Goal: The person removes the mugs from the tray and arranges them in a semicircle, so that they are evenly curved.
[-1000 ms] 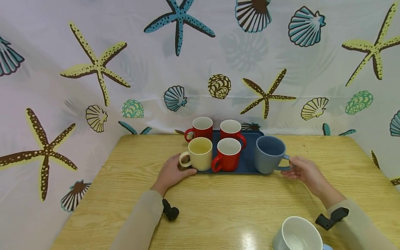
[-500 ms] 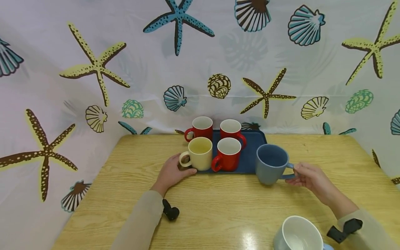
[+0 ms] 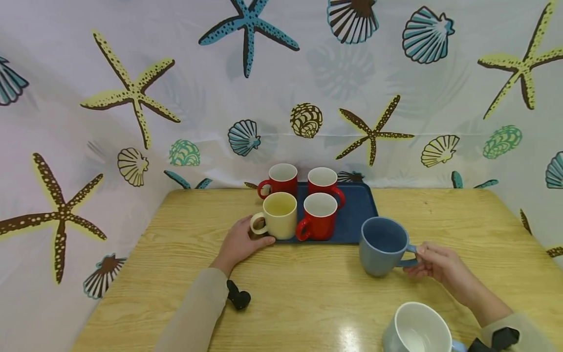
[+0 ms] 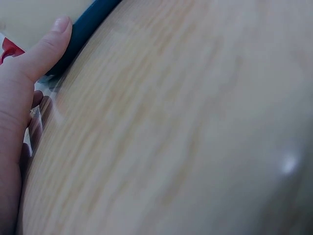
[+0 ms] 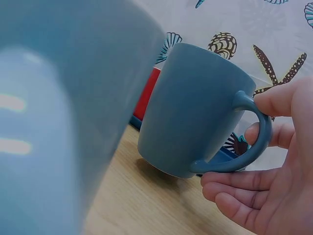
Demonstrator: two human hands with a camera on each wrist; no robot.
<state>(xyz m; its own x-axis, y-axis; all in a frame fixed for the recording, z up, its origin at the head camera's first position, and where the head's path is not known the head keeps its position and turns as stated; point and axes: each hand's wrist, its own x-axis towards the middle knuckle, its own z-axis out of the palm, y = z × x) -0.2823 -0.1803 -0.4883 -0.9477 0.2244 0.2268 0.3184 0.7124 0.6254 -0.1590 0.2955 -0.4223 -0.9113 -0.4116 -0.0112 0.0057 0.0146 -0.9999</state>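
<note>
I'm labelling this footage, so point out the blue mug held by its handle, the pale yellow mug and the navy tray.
Blue mug (image 3: 380, 259): head view, outer wall below the rim.
Pale yellow mug (image 3: 283, 224): head view, outer wall.
Navy tray (image 3: 355, 214): head view, bare floor toward its right edge.

From the head I look forward and down over the table (image 3: 286, 298); wrist views sit close (left, mostly table); head and right share the held blue mug (image 5: 190, 112).

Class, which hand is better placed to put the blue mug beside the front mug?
Probably the right hand: it holds the blue mug by its handle, and the front mug is nearer it. The left hand is over at the tray.
</note>
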